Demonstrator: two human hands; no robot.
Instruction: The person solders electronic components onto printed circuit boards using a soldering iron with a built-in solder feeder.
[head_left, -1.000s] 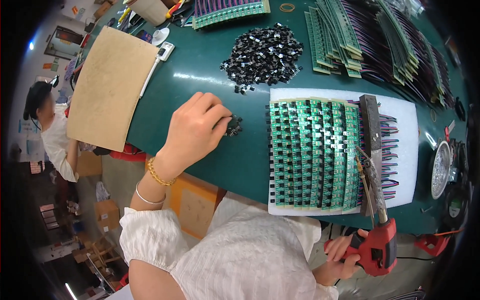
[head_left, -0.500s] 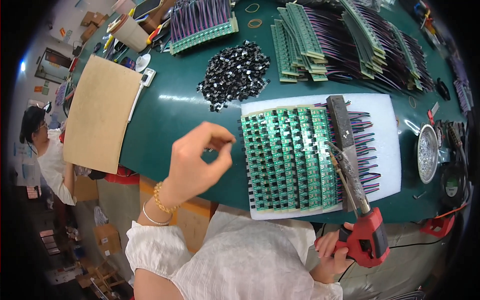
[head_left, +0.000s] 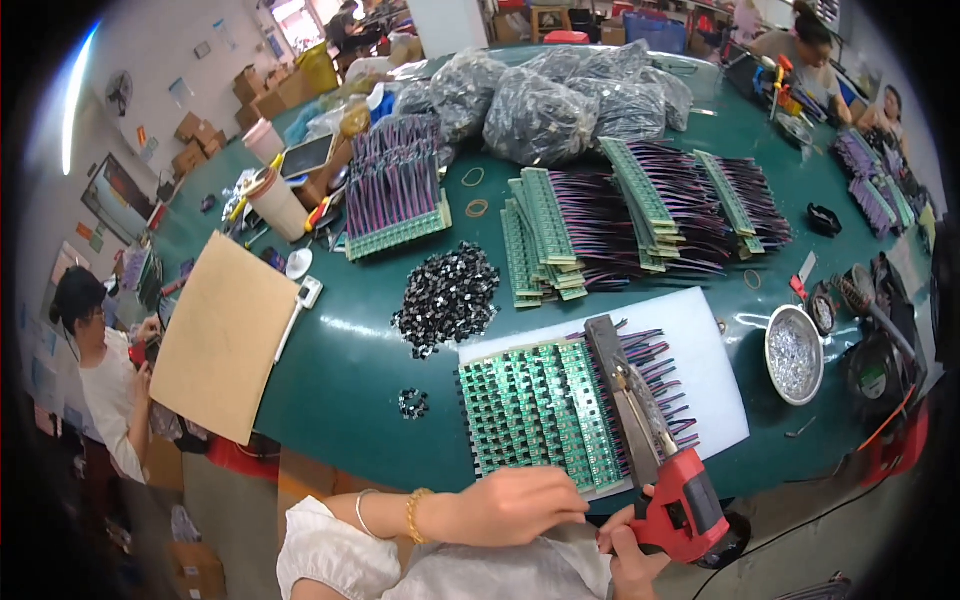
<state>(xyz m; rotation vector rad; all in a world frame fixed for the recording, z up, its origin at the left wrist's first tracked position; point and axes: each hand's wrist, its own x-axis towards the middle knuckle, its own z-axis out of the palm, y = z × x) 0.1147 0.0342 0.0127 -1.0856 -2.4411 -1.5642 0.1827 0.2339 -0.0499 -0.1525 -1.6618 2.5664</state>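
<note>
My right hand (head_left: 632, 550) grips the handle of a red and black soldering gun (head_left: 690, 510), whose long metal tip lies over a dark metal bar (head_left: 612, 375). The bar rests across the wires of several green circuit board strips (head_left: 530, 410), laid side by side on a white foam sheet (head_left: 690, 340). Small black parts stand in rows along the strips. In front of the boards' near edge, close to my right hand, is my left hand (head_left: 525, 508) with fingers drawn together; anything between them is hidden.
Loose black parts form a large pile (head_left: 447, 298) and a small one (head_left: 412, 403). Wired board stacks (head_left: 640, 215) and plastic-wrapped bundles (head_left: 545, 110) lie beyond. A metal bowl (head_left: 793, 355) sits right, a brown board (head_left: 225, 335) left. Another person (head_left: 105, 370) sits at far left.
My left hand has gone from left of the boards to their near edge, beside my right hand, its fingers closed. The view has tilted up, showing more of the table's far side.
</note>
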